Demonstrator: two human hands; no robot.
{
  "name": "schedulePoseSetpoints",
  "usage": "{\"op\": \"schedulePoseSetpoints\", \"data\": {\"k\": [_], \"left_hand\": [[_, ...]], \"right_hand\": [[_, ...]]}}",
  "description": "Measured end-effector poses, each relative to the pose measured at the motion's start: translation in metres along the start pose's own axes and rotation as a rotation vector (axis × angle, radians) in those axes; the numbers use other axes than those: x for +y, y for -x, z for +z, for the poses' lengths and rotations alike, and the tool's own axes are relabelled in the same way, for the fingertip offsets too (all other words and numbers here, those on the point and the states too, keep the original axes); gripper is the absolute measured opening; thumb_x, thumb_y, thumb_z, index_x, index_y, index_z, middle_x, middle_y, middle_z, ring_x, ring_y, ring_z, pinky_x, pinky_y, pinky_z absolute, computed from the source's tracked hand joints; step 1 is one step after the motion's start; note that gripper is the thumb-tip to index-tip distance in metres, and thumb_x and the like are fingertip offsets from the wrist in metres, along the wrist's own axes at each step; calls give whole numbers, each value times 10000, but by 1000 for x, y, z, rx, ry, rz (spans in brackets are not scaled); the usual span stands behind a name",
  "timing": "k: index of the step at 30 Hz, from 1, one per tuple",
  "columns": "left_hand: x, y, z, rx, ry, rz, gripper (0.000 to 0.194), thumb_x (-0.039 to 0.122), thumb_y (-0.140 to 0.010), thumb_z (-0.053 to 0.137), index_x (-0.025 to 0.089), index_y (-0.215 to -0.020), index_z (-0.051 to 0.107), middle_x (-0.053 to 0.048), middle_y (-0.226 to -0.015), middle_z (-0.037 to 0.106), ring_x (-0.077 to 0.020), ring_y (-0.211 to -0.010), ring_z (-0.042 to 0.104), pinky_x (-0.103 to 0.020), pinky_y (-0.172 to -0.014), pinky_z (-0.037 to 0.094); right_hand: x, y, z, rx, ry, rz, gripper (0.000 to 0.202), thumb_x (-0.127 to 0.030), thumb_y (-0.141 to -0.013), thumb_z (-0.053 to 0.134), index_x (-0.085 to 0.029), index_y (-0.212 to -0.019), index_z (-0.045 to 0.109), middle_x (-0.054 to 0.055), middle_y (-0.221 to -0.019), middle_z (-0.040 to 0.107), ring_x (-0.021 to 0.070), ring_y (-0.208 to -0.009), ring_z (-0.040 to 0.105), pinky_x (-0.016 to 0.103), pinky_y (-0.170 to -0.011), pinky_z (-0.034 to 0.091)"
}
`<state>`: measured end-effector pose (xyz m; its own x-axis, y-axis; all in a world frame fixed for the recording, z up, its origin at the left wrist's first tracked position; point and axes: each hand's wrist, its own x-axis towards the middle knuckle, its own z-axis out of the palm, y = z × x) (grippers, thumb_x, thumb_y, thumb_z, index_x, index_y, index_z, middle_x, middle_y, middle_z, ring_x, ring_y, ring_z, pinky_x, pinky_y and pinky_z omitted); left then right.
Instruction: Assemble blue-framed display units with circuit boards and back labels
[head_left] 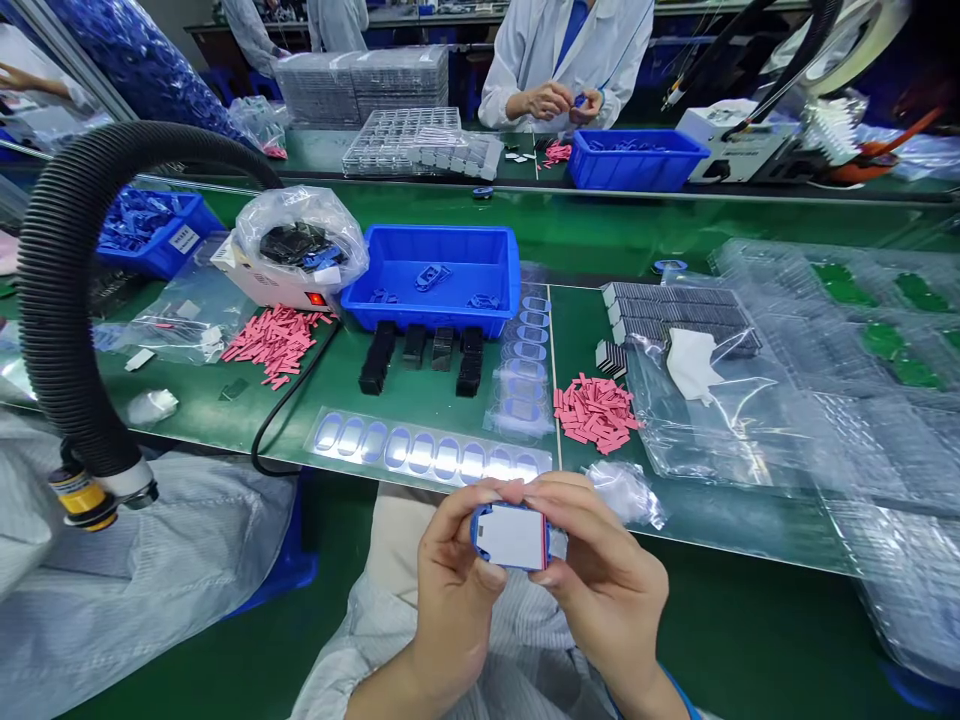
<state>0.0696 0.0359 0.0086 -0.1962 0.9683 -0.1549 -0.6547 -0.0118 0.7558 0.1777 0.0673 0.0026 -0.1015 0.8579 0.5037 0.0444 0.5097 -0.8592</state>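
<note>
Between both hands, over my lap just off the table's front edge, is a small blue casing (511, 537) with a flat white piece in it and a red strip near its right end. My left hand (463, 580) grips its left end with thumb and fingers. At the right end, the fingers and thumb of my right hand (600, 570) are closed on the same casing. Beyond the hands, a clear sheet of oval stickers (424, 452) lies along the table edge. A pile of pink strips (598, 412) is to the right of it.
A blue bin (431, 318) holds a few blue casings, with stacks of black parts (377, 358) before it. A black hose (56, 300) arches at left. Clear trays (885, 400) and a plastic bag (720, 430) cover the right. Across the line, a person (566, 60) handles a small part.
</note>
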Motion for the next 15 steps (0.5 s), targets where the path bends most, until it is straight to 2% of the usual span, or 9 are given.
{"op": "schedulePoseSetpoints", "data": {"k": [2, 4, 5, 7, 9, 12, 15], "left_hand": [[5, -3, -8, -34, -175, 80, 338, 482, -699, 707, 382, -1022, 695, 24, -1069, 738, -189, -1116, 594, -265, -925, 466], [16, -9, -20, -111, -441, 245, 383, 452, -765, 657, 357, -1136, 655, -17, -1204, 688, -226, -1247, 494, -350, -1050, 355], [23, -13, -26, -179, -593, 338, 393, 408, -781, 657, 347, -1169, 639, -31, -1250, 659, -243, -1276, 464, -388, -1088, 290], [38, -23, -37, -382, -885, 479, 415, 266, -737, 727, 367, -1132, 655, -35, -1234, 661, -275, -1233, 513, -433, -1102, 232], [50, -32, -43, -564, -1083, 476, 468, 133, -678, 763, 400, -1055, 684, -33, -1148, 699, -283, -1118, 613, -435, -1064, 289], [58, -39, -45, -695, -1189, 425, 497, 53, -711, 711, 391, -1074, 674, -52, -1115, 705, -272, -1068, 655, -399, -996, 390], [56, -40, -46, -774, -1258, 601, 552, 40, -727, 695, 348, -1178, 616, -77, -1160, 681, -255, -1088, 643, -380, -1016, 401]], "right_hand": [[3, -1, -4, -33, 67, -13, 263, -370, -852, 622, -270, -1094, 648, 65, -948, 690, 244, -904, 615, 424, -760, 509], [5, -2, -10, -78, 167, -33, 260, -347, -846, 639, -268, -1094, 636, 58, -965, 695, 252, -928, 615, 441, -790, 480], [5, -3, -13, -102, 229, -51, 256, -331, -843, 646, -268, -1091, 631, 52, -970, 699, 253, -934, 616, 444, -802, 463], [5, -4, -17, -154, 349, -94, 238, -315, -848, 645, -262, -1079, 626, 39, -961, 709, 250, -937, 621, 439, -813, 431], [5, -6, -20, -201, 430, -136, 222, -308, -850, 642, -251, -1064, 621, 28, -936, 715, 244, -928, 627, 426, -817, 406], [5, -6, -21, -237, 489, -156, 206, -300, -850, 643, -237, -1043, 610, 20, -923, 718, 234, -925, 631, 412, -833, 380], [4, -4, -20, -263, 521, -164, 197, -301, -865, 622, -233, -1048, 596, 21, -931, 717, 226, -923, 633, 407, -846, 362]]}}
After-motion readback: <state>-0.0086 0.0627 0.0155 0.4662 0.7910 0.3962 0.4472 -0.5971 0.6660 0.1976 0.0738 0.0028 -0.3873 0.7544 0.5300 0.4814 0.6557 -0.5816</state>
